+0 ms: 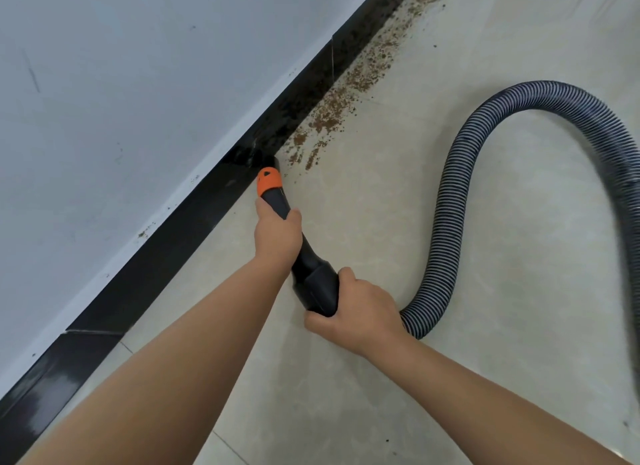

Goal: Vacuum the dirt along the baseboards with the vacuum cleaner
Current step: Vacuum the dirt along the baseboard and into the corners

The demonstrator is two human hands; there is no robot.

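Vacuuming dirt (337, 110) lying ahead of the nozzle (268, 179) along the baseboard (166, 253).
Left hand (277, 236) gripping wand, right hand (360, 312) clamping hose (450, 201) cuff; should be keeping tip low, tight to baseboard, pushing slowly forward.

you get even, soft daylight here, bright without harsh glare. the wall (104, 84) in the upper left reads pale blue-grey and a little flat. the black baseboard (145, 277) shows a faint sheen at the lower left. shadows are weak: only a thin soft one under the hose (446, 222) at right centre. wide-angle distortion leans the straight lines diagonally and stretches your forearms at the bottom edge. the hose smears with blur at the far right edge; the dirt (339, 108) stays fairly sharp.
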